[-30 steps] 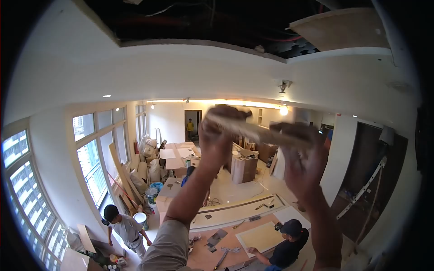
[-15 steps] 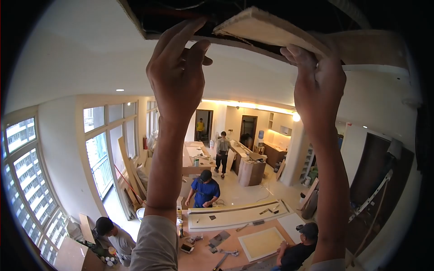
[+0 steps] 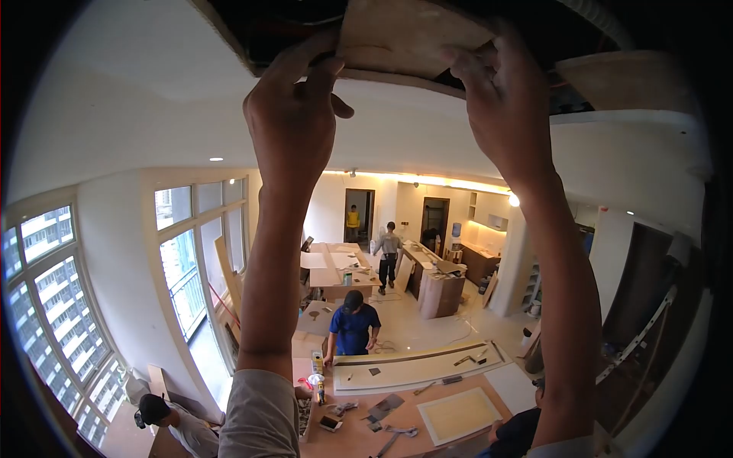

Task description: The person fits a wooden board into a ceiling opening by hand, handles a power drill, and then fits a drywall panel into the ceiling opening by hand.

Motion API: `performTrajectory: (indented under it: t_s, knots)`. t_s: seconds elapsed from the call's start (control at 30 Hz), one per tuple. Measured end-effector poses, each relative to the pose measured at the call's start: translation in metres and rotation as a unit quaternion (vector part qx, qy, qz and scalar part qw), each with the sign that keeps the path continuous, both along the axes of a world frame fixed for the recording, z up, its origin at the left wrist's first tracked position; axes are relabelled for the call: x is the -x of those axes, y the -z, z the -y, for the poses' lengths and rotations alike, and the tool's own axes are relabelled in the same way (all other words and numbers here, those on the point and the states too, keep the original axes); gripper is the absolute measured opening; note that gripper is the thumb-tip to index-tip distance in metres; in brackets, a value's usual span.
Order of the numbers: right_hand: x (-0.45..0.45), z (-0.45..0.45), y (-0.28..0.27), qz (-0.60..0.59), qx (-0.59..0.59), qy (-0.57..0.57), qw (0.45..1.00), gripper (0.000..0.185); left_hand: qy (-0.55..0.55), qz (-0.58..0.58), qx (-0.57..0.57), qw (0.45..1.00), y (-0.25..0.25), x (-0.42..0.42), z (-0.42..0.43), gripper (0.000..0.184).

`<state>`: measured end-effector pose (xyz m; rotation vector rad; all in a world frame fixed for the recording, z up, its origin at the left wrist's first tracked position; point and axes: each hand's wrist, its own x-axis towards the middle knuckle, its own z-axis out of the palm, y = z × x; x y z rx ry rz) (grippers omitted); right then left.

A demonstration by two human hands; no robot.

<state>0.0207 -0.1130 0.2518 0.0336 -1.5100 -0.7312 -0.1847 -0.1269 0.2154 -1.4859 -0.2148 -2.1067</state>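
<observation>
Overhead, a flat piece of wooden board [image 3: 412,34] is at the dark ceiling opening [image 3: 275,27]. My right hand [image 3: 500,91] is closed on the board's right end, with the thumb on the face toward me. At the board's left edge, my left hand [image 3: 294,114] has its fingers bent, and the fingertips meet the edge. Part of those fingers is hidden in the shadow. A second strip of wood [image 3: 626,76] shows in the opening to the right.
A ribbed hose [image 3: 599,19] runs inside the opening. Below stands a workbench [image 3: 355,427] with a pale framed panel [image 3: 458,416], long boards [image 3: 412,370] and several tools. A person in blue [image 3: 353,328] is behind it; other people are around the room. Tall windows [image 3: 57,298] line the left.
The board has swung round, its broad face now toward me, and its left edge has come to my left fingertips. My right hand has moved left with it.
</observation>
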Motion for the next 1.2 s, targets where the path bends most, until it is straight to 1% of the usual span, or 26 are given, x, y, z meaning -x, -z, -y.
performTrajectory:
  t_s: [0.1,0.2,0.3,0.4,0.5,0.6,0.7,0.8,0.9,0.93,0.97,1.0,1.03,1.07,1.17,1.2]
  knots:
    - [0.003,-0.002,0.0,0.007,0.022,-0.012,1.0,0.027,-0.005,-0.008,-0.027,1.0,-0.004,0.006,-0.005,0.021]
    - [0.001,0.001,-0.002,-0.005,0.054,0.048,0.997,0.026,-0.051,0.011,-0.023,0.998,-0.002,0.006,0.0,0.019]
    - [0.006,0.003,-0.003,-0.035,0.096,0.012,0.995,0.041,-0.125,0.013,-0.051,0.991,-0.004,0.007,-0.004,0.017]
    - [0.003,0.005,0.0,-0.016,0.037,0.017,0.999,0.036,-0.19,0.023,-0.077,0.978,-0.007,0.008,-0.008,0.017]
    - [-0.002,-0.004,0.001,-0.047,-0.005,0.085,0.995,0.027,-0.135,0.005,-0.064,0.989,-0.005,0.005,-0.01,0.018]
    - [-0.014,-0.009,0.009,-0.073,-0.051,0.091,0.992,0.03,-0.14,-0.011,-0.083,0.987,-0.007,-0.003,-0.014,0.02]
    - [-0.022,-0.005,0.018,-0.087,-0.061,0.107,0.989,0.033,-0.144,-0.035,-0.091,0.985,-0.009,-0.012,-0.014,0.022]
    - [-0.032,0.0,0.025,-0.107,-0.071,0.151,0.98,0.036,-0.117,-0.04,-0.059,0.991,-0.004,-0.025,-0.006,0.023]
    - [-0.048,0.025,0.02,-0.105,-0.134,0.293,0.941,0.037,-0.138,-0.054,-0.051,0.988,-0.004,-0.032,-0.003,0.019]
    - [-0.047,0.04,0.021,-0.108,-0.073,0.327,0.936,0.033,-0.091,-0.044,-0.005,0.995,-0.002,-0.037,0.006,0.034]
    - [-0.046,0.045,0.02,-0.106,-0.126,0.329,0.93,0.033,-0.044,-0.032,0.041,0.998,0.0,-0.044,0.019,0.048]
    - [-0.044,0.047,0.017,-0.103,-0.178,0.33,0.921,0.032,-0.006,-0.03,0.043,0.999,0.001,-0.048,0.023,0.055]
    - [-0.038,0.06,0.021,-0.098,-0.165,0.346,0.918,0.03,0.031,-0.028,0.043,0.998,0.003,-0.052,0.026,0.061]
    - [-0.033,0.073,0.025,-0.093,-0.152,0.362,0.915,0.029,0.058,-0.033,-0.001,0.998,0.004,-0.054,0.024,0.06]
    - [-0.027,0.097,0.033,-0.067,-0.101,0.424,0.898,0.024,0.12,-0.037,-0.014,0.992,0.004,-0.061,0.035,0.04]
    - [-0.027,0.1,0.033,-0.059,-0.082,0.439,0.893,0.023,0.092,-0.053,-0.031,0.994,0.002,-0.061,0.035,0.035]
